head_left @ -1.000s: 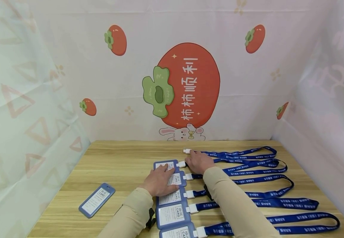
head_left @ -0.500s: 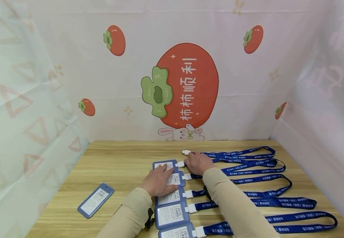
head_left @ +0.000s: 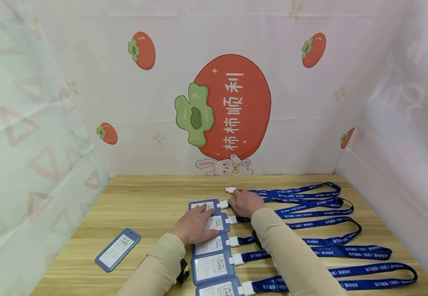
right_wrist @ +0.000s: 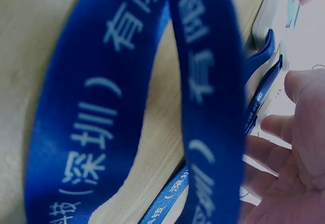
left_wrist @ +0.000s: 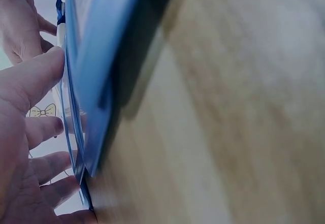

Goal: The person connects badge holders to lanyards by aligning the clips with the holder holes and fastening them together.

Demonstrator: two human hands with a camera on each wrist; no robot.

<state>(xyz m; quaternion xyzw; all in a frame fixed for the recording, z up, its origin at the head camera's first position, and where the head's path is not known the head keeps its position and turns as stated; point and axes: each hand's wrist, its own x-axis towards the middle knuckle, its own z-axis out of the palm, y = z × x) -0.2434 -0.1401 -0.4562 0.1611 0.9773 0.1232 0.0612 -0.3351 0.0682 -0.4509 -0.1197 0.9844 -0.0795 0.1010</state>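
My left hand (head_left: 195, 224) rests with spread fingers on the upper blue ID card holders (head_left: 214, 244) of an overlapping column. In the left wrist view, the holders (left_wrist: 96, 46) show edge-on beside the thumb and fingers of the left hand (left_wrist: 20, 158). My right hand (head_left: 248, 203) lies over the blue lanyards near their white clips, fingers apart and touching the straps. The farthest white clip (head_left: 230, 190) pokes out past its fingertips, with no holder attached. A blue lanyard (right_wrist: 213, 107) fills much of the right wrist view, beside the right hand (right_wrist: 299, 148).
A separate blue card holder (head_left: 118, 249) lies tilted on the wooden table (head_left: 154, 193) at left. Several printed lanyards (head_left: 350, 253) stretch in loops to the right, under and past the right forearm. A white printed backdrop (head_left: 143, 156) encloses the table's back and sides.
The farthest white clip has shifted slightly toward the person, with the right hand beside it. The left hand stays on the holders, and the head view has drifted slightly.
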